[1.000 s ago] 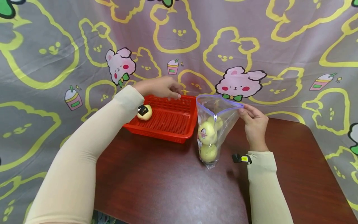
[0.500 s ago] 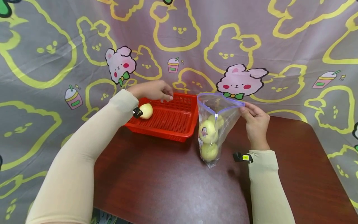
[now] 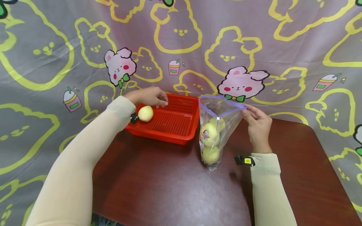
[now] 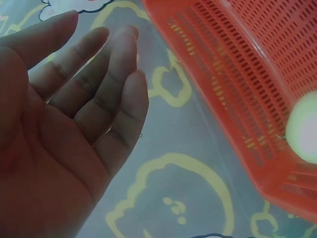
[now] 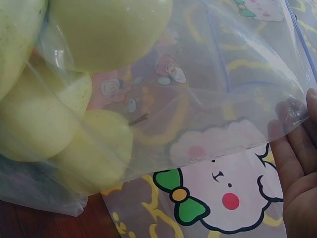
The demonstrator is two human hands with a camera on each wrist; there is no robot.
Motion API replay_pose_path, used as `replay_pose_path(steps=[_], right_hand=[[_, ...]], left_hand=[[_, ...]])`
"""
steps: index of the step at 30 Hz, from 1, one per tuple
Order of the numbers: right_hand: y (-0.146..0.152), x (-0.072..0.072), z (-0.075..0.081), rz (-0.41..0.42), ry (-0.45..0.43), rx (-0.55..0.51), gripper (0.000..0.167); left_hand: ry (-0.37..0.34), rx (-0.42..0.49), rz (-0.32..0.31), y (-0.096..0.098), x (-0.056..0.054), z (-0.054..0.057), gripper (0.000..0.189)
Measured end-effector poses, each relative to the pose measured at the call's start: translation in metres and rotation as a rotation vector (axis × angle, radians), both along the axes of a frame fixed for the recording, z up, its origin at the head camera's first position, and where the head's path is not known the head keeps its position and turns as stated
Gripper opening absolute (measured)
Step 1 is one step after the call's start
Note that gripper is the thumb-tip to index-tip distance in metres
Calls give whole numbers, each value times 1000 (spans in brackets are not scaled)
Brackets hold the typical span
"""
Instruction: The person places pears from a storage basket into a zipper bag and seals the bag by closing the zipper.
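Observation:
A clear zip bag (image 3: 230,125) with a purple-edged mouth stands on the table, its top spread apart. Several pale yellow pears (image 5: 104,148) fill its lower part, one with its stem showing. My right hand (image 3: 258,125) pinches the bag's right upper corner between thumb and fingers. Over the back left of the red basket (image 3: 181,138), my left hand (image 3: 150,95) hovers with relaxed, slightly bent fingers and holds nothing. In the left wrist view its palm (image 4: 54,148) is bare. Close below that hand, one pear (image 3: 145,113) lies at the basket's left end.
The dark brown wooden table (image 3: 169,182) carries the basket and the bag, which stand side by side. Behind them hangs a grey-pink curtain (image 3: 192,31) with cartoon prints, close to the basket's back rim.
My left hand has moved left and slightly down over the basket, toward the pear, which shows more fully now. My right hand keeps its pinch on the bag, nearly still.

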State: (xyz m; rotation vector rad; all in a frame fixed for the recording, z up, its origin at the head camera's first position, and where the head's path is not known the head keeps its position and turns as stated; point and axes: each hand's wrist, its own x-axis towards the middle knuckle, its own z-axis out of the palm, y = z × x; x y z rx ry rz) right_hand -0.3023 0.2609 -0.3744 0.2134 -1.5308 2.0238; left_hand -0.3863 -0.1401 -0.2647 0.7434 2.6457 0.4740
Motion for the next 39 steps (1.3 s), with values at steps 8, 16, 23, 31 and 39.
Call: replay_pose_path(steps=[8, 16, 23, 31, 39], right_hand=[[-1, 0, 0, 4, 11, 27, 30], [-1, 0, 2, 6, 14, 35, 33], [0, 0, 3, 7, 23, 36, 33], [1, 0, 1, 11, 17, 14, 30], [0, -1, 1, 13, 48, 33, 32]], left_hand=[[-22, -28, 33, -15, -2, -15, 19], [-47, -6, 69, -24, -9, -25, 19], [-47, -50, 99, -32, -15, -31, 22], [-132, -75, 122, -45, -27, -40, 29], [-147, -64, 172, -52, -31, -45, 31]])
